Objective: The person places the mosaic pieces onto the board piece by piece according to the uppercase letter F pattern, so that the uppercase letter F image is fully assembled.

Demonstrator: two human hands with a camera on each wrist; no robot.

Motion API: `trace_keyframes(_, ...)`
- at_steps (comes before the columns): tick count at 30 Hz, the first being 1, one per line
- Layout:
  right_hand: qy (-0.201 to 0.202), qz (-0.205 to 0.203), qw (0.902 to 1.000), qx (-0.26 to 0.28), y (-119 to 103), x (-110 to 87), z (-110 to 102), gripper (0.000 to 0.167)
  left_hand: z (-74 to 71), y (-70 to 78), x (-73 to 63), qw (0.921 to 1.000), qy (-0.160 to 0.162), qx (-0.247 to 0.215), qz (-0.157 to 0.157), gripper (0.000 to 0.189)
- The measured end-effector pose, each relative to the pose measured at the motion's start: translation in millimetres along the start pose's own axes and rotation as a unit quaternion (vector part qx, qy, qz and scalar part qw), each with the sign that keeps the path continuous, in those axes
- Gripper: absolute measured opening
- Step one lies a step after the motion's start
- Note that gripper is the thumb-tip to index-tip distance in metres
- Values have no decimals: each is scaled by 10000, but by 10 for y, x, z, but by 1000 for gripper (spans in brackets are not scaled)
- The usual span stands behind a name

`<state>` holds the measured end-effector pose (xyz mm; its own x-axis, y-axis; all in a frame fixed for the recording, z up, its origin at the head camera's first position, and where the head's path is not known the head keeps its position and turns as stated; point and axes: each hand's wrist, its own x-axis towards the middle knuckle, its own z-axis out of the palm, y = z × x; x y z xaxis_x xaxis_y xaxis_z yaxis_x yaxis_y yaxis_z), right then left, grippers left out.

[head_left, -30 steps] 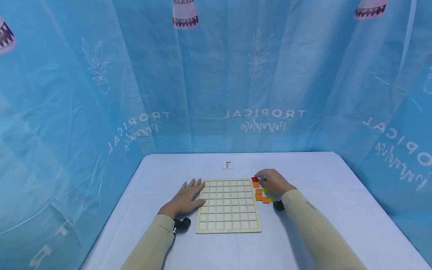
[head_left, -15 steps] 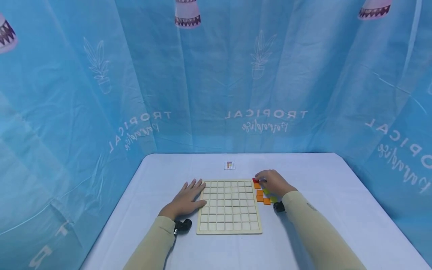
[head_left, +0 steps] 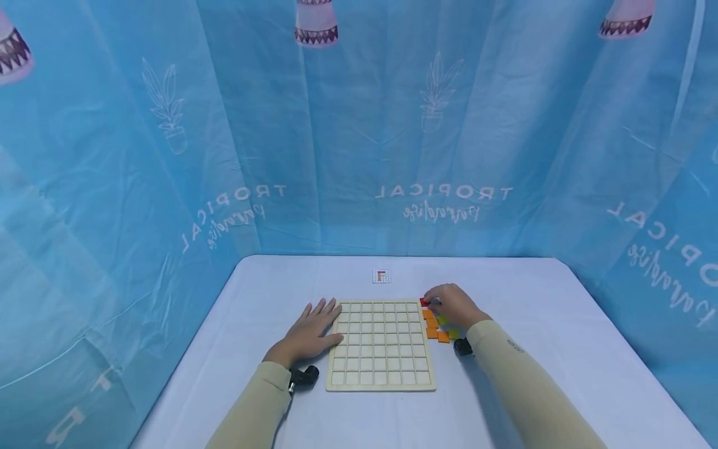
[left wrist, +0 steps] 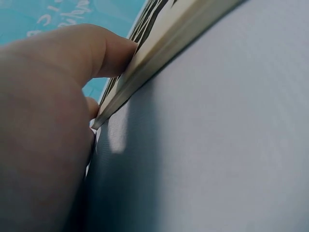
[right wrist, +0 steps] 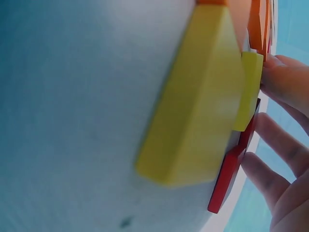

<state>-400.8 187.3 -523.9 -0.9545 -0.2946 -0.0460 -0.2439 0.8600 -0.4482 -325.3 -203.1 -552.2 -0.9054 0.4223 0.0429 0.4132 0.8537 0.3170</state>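
In the head view, my left hand (head_left: pixel 307 333) lies with spread fingers at the left edge of a pale wooden grid board (head_left: pixel 380 344). Its thumb (left wrist: pixel 113 53) touches the board's rim in the left wrist view. To the right of the board, my right hand (head_left: pixel 455 304) reaches over a group of small square tiles, its fingertips at a red tile (head_left: pixel 424 302). Orange tiles (head_left: pixel 431 332) and yellow-green tiles (head_left: pixel 454 333) lie close below that hand. In the right wrist view, fingers touch red tiles (right wrist: pixel 227 179), and the thumb is beside an orange tile (right wrist: pixel 259 24).
A small card (head_left: pixel 381 276) with a coloured grid pattern lies behind the board. The white table (head_left: pixel 303 280) is enclosed by blue printed curtains (head_left: pixel 359 149). Each wrist carries a black camera, such as the left one (head_left: pixel 305 375).
An orange tile beside the red one has shifted toward me, against the other orange tiles. My right fingertips stay near the red tile; the left hand keeps its place.
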Motion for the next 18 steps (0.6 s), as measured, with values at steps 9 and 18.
trace_keyframes(9,252,-229,9993,-159,13,10,39,17,10,-17,-7,10000,51,31,53,78)
trace_keyframes(18,354,-202,9991,73,1,-63,-27,15,38,-29,14,9999,-23,134,-58,81)
